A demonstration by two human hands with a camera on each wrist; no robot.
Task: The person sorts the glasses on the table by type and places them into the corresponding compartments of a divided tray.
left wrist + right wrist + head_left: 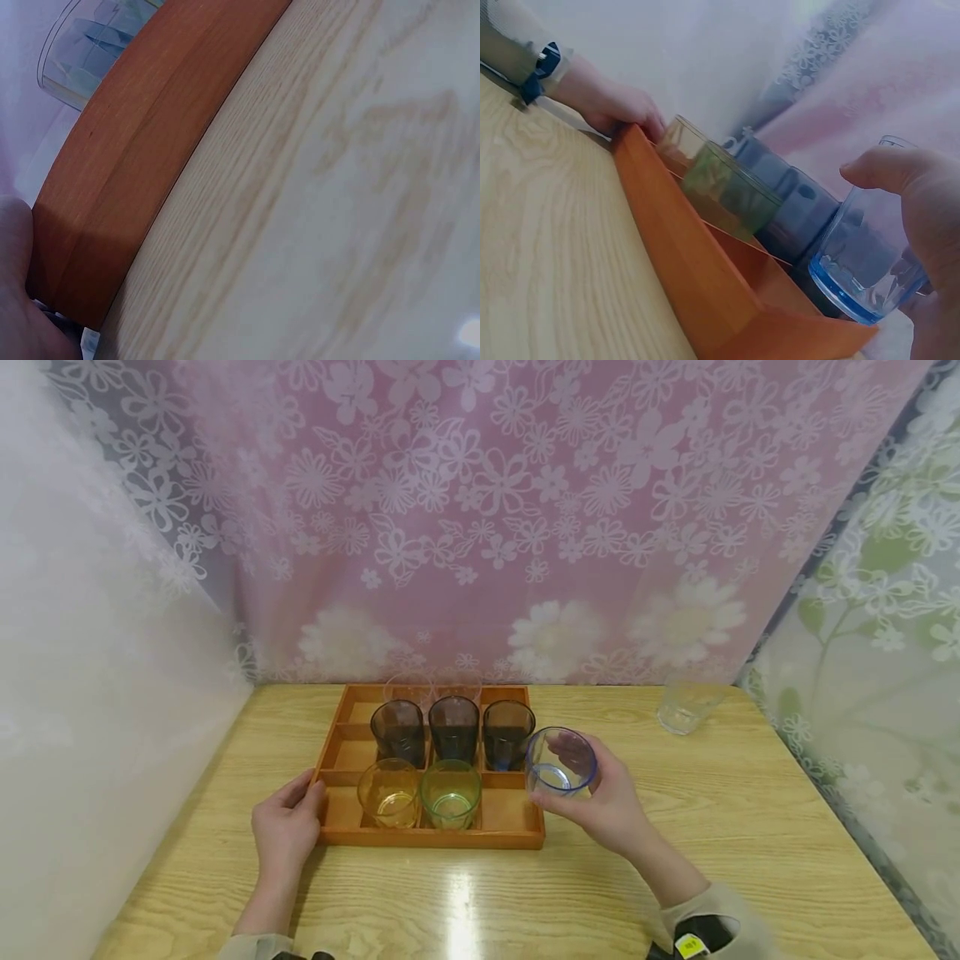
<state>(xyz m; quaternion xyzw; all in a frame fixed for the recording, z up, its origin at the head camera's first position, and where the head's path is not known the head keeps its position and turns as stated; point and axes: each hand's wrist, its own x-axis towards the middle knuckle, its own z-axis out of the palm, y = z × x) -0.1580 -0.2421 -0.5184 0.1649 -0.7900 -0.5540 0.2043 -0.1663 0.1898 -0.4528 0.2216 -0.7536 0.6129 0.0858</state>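
Observation:
My right hand (611,797) holds a clear glass tumbler with a blue rim (561,764), thumb on its near side, raised beside the tray's right edge. In the right wrist view this blue tumbler (866,255) is tilted. My left hand (288,822) grips the left wall of an orange-brown wooden compartment tray (431,837). In the tray's front row stand a yellow tumbler (388,793) and a green tumbler (451,795), with a bare compartment (512,810) to their right. Behind them are three dark grey tumblers (453,731).
Faint pinkish clear tumblers (457,683) stand in the tray's back row. A clear glass (678,714) is on the wood-grain table (712,810) at the back right. Patterned curtains (480,527) close off the back and sides.

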